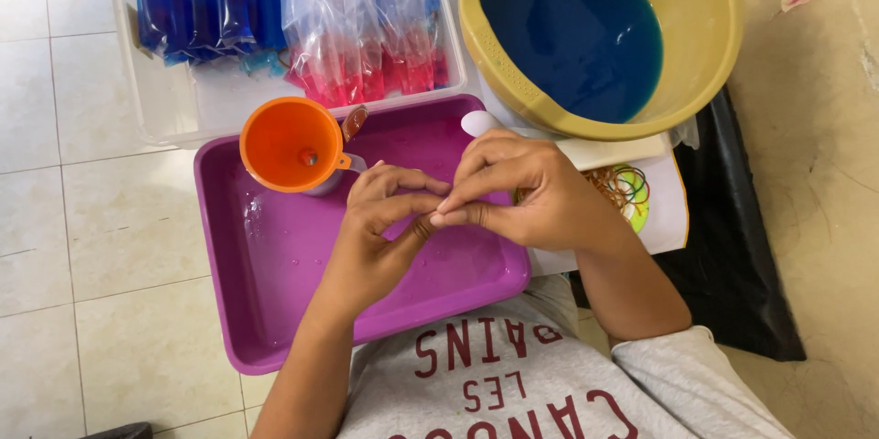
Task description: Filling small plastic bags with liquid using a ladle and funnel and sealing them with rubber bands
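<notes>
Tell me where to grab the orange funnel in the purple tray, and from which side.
Grip the orange funnel by the small tab handle on its rim, coming from the right. It stands upright with its wide mouth up, and the handle juts toward the left hand.

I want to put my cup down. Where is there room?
The purple tray's near-left part, below the orange funnel, is bare, though spotted with drops. The white floor tiles left of it are free too. It's crowded by the hands and between the yellow basin and clear bin.
</notes>
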